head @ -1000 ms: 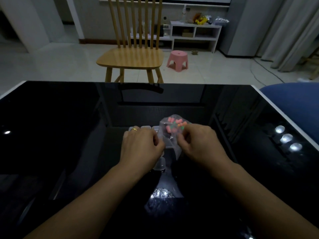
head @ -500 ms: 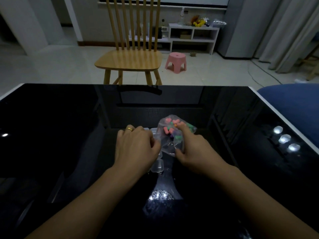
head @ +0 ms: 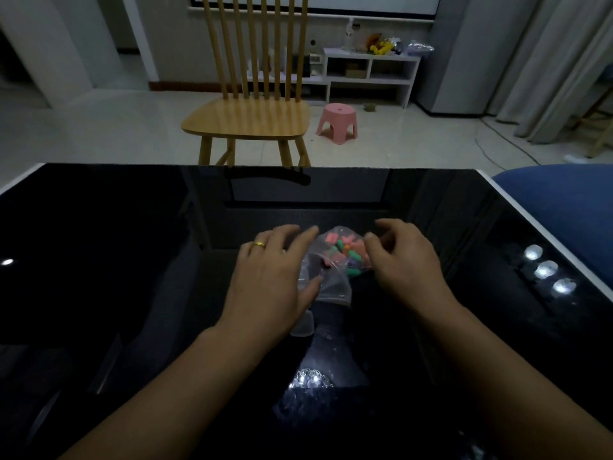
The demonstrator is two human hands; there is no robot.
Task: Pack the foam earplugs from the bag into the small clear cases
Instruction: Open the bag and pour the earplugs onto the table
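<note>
My left hand (head: 275, 277) lay spread with straight fingers over the left side of the clear bag (head: 331, 277), its thumb resting on the plastic, while my right hand (head: 403, 263) pinched the bag's right edge between curled fingers and thumb. The bag lay on the black table (head: 99, 260) between both hands, with pink and green earplugs (head: 345, 252) heaped at its far end. One clear case (head: 303, 325) showed just near my left hand, partly hidden.

**Bright plugs on a black table**

The table (head: 99, 260) is glossy black with a white edge. Pink, green and orange earplugs (head: 345, 250) show through a clear bag (head: 326, 287). A gold ring (head: 259, 244) glints on the left hand (head: 275, 277). Behind stand a pale wooden chair (head: 247, 119), pink stool (head: 337, 122) and white shelf (head: 368, 66).
</note>
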